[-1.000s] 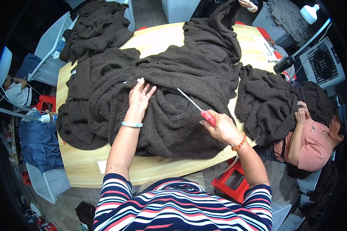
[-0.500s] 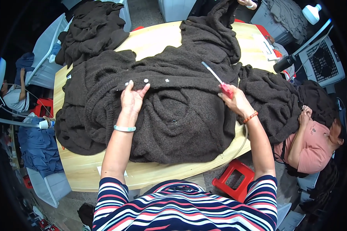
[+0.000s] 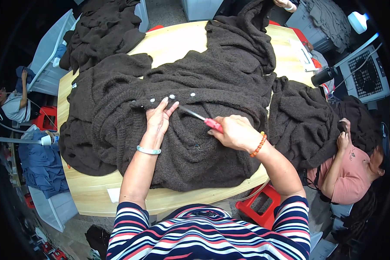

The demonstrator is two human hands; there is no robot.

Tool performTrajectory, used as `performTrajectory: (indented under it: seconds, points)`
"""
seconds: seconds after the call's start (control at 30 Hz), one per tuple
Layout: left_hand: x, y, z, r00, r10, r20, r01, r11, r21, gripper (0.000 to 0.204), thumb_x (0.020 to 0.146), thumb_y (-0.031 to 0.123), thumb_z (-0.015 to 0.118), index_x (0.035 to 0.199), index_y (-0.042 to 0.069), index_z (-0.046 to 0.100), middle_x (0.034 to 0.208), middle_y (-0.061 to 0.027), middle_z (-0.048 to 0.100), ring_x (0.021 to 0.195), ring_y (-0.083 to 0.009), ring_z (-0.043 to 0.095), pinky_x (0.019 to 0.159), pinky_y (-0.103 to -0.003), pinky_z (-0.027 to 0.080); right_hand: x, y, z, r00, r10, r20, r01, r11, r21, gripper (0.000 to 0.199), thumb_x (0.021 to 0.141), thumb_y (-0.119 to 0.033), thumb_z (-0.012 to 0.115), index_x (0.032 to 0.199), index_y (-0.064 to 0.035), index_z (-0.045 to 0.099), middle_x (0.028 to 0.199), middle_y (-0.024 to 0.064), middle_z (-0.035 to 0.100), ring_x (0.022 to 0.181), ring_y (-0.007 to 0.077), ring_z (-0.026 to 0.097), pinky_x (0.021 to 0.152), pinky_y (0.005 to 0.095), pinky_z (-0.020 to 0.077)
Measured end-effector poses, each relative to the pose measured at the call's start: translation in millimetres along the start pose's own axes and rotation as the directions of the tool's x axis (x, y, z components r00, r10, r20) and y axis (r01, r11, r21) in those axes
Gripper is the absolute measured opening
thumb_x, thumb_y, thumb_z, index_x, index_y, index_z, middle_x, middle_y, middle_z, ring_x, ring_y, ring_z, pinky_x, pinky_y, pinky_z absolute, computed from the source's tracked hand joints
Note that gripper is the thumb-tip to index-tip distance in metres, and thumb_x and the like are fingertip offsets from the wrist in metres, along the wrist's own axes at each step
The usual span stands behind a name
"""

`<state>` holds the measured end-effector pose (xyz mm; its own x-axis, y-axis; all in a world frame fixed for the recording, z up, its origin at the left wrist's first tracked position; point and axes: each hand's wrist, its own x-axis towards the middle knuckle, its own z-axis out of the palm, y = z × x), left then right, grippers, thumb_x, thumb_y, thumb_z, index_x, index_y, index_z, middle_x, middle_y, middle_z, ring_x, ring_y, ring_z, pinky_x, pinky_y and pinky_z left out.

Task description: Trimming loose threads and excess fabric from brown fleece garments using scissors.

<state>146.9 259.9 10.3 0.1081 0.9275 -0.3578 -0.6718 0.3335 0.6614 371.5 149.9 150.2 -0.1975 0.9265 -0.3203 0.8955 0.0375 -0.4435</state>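
Broadly: a pale wooden oval table [image 3: 130,197], most of its top buried under dark brown knitwear. Largest of it, a dark brown knitted cardigan [image 3: 117,108] spread flat across the middle, button band running sideways near the centre with small white buttons [image 3: 172,96] in a row. Beyond it, a heap of more brown knits [image 3: 247,47] trailing toward the far edge, and another bundle [image 3: 303,121] slumped over the right rim. Off the far left corner, a further dark pile [image 3: 99,30] on a white chair. At the right, a seated person in a pink top [image 3: 355,173], their hand at the draped bundle. At the left edge, another person in a grey shirt [image 3: 13,106], and blue cloth [image 3: 41,162] hanging below. Under the near right rim, a red plastic stool [image 3: 262,206].

Smaller now: left hand [image 3: 159,119] open and flat on the cardigan, fingers spread, fingertips just below the buttons, a pale green bangle [image 3: 148,150] on the wrist. Right hand [image 3: 235,132] curled closed round the red handle of a thin metal-shafted tool [image 3: 203,119], its tip lying on the knit just beside the left fingertips; orange beaded bracelet [image 3: 258,144] at that wrist. Smallest, a white paper slip [image 3: 113,194] on the bare near edge.
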Motion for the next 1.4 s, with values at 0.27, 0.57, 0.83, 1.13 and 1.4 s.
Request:
performTrajectory:
  seconds: [0.27,0.57,0.83,1.13,1.4]
  points:
    - [-0.6,-5.6,-14.6,1.000,0.010,-0.012,-0.010,1.000,0.016,0.007,0.092,0.000,0.062,0.099,-0.001,0.064,0.101,-0.0126,0.069,0.092,-0.0247,0.069,0.084,-0.047,0.062,6.2,-4.5,6.2,0.999,-0.034,0.017,0.033,0.998,0.057,0.035,0.090,-0.036,0.063,0.109,-0.0062,0.066,0.086,0.0220,0.069,0.087,0.0391,0.067,0.079,0.0467,0.0524]
    - [-5.5,-5.3,31.9,0.820,-0.495,0.287,0.538,0.837,-0.094,0.036,0.094,0.021,0.065,0.120,-0.002,0.055,0.119,-0.0237,0.060,0.112,-0.0363,0.061,0.081,-0.041,0.062,-22.4,22.1,2.9,0.989,0.022,-0.144,0.008,0.979,0.202,0.030,0.092,-0.032,0.062,0.111,-0.0090,0.062,0.082,0.0193,0.067,0.082,0.0405,0.066,0.075,0.0481,0.0515]
    - [22.0,-45.7,57.4,0.914,-0.403,0.053,0.403,0.915,0.017,0.017,0.094,0.004,0.061,0.104,-0.010,0.061,0.103,-0.0197,0.066,0.094,-0.0297,0.068,0.083,-0.038,0.062,-39.3,33.8,-2.3,0.973,0.144,-0.181,-0.115,0.980,0.164,0.027,0.091,-0.029,0.064,0.104,-0.0056,0.062,0.078,0.0210,0.065,0.080,0.0424,0.065,0.072,0.0465,0.0509]
    - [-0.6,-57.3,53.1,0.938,0.059,0.343,-0.169,0.938,0.301,0.014,0.091,-0.004,0.060,0.104,-0.006,0.065,0.100,-0.0115,0.069,0.092,-0.0215,0.069,0.080,-0.030,0.060,-51.9,39.5,-3.5,0.975,0.160,-0.154,-0.152,0.987,0.058,0.027,0.090,-0.032,0.064,0.096,-0.0054,0.062,0.076,0.0205,0.066,0.079,0.0419,0.065,0.072,0.0488,0.0517]
    - [4.5,-59.7,14.5,0.787,0.258,0.561,-0.594,0.564,0.573,0.020,0.088,-0.004,0.062,0.107,-0.001,0.066,0.103,-0.0059,0.069,0.092,-0.0163,0.066,0.086,-0.029,0.053,-58.3,28.6,-11.3,0.987,0.156,-0.034,-0.154,0.987,0.055,0.033,0.090,-0.032,0.063,0.109,-0.0045,0.065,0.083,0.0222,0.069,0.084,0.0401,0.068,0.079,0.0484,0.0526]
